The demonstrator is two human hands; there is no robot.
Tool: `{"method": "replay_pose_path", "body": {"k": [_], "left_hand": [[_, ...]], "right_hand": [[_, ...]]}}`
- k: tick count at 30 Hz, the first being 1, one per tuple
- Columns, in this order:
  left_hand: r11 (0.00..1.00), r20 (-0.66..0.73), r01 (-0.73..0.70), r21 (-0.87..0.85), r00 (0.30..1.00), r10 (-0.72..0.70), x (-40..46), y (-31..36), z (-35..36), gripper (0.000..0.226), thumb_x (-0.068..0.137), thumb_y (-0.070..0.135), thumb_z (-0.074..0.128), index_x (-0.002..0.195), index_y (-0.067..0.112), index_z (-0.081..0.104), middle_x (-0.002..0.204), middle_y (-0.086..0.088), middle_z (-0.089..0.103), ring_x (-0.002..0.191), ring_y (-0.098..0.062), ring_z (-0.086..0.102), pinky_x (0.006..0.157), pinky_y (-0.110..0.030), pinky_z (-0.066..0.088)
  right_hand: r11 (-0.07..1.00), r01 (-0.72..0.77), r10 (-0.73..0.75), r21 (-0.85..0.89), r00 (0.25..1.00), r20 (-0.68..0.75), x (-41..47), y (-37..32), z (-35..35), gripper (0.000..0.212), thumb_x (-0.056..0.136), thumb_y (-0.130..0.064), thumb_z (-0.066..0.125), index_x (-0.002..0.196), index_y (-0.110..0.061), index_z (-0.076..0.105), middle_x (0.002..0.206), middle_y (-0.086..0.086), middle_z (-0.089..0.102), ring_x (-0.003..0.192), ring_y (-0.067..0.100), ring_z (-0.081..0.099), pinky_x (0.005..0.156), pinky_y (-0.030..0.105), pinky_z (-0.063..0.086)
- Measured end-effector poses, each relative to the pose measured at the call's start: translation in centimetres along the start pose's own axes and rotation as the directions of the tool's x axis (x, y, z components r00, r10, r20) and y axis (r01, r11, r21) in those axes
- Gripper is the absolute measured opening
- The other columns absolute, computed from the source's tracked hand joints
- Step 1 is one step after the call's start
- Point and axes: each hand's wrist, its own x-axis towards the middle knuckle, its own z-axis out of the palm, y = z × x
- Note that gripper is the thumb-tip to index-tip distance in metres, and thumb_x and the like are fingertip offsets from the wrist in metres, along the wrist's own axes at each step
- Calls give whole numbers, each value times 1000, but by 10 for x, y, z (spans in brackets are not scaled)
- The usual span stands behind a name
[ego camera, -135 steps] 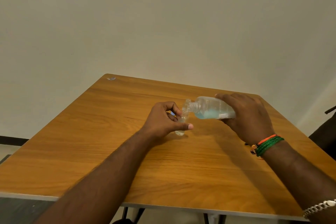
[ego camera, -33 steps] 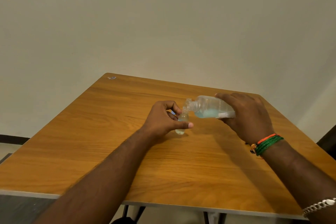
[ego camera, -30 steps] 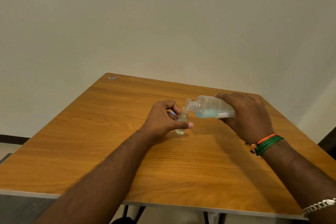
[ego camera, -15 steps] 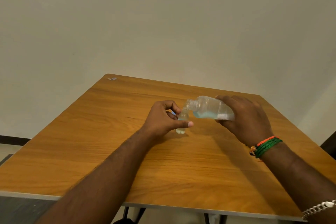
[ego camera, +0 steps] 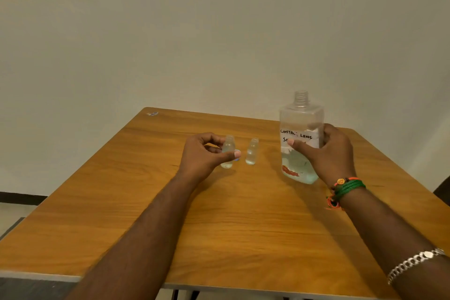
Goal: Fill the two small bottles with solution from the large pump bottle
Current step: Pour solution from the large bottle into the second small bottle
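Observation:
The large clear bottle (ego camera: 300, 143) stands upright on the wooden table (ego camera: 243, 214), uncapped, with a handwritten white label and a little liquid at its bottom. My right hand (ego camera: 328, 153) is wrapped around its right side. Two small clear bottles stand near the table's middle. My left hand (ego camera: 204, 153) pinches the left small bottle (ego camera: 227, 154) between thumb and fingers. The right small bottle (ego camera: 252, 151) stands free just beside it, open at the top. A small blue thing (ego camera: 236, 159) peeks out by my left thumb.
A small sticker (ego camera: 152, 113) lies at the table's far left corner. A plain wall rises behind the table. A dark object (ego camera: 442, 189) shows past the right edge. No pump head or caps are in sight.
The large bottle has swung from tilted over the small bottle to upright on the table at the right. My left hand stays on the left small bottle; the second small bottle now shows.

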Motion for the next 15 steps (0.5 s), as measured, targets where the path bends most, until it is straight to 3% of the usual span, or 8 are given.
{"method": "replay_pose_path", "body": {"k": [4,6,9,15], "left_hand": [[999,-55,54,3,997,-54,5,-6,-5,39,64,22,103,95,15,80,79,3,80,64,0,69,59,-13,54],[996,-66,83,17,994,-82,7,-11,-5,39,64,20,102,96,16,80,78,3,79,63,1,69,57,-12,53],[991,-83,115,63,991,-110,10,-17,-4,40,66,18,101,99,16,79,84,-6,78,60,-1,66,55,-13,52],[989,-89,123,83,989,-115,20,-24,-1,40,67,14,101,100,12,79,77,-4,76,53,4,63,52,-12,50]], "right_hand": [[983,-93,114,157,985,-127,9,9,21,44,68,-26,91,103,-26,64,91,-13,70,80,-3,67,64,17,52],[972,-133,169,193,969,-180,15,15,30,44,69,-25,91,105,-22,66,95,-6,72,82,8,69,68,22,53],[963,-180,225,201,948,-225,23,26,43,45,69,-27,91,107,-17,67,100,-1,72,90,20,70,76,30,55],[957,-212,260,199,930,-260,30,43,59,49,71,-28,89,112,-16,66,114,4,73,97,20,69,75,24,52]]}}
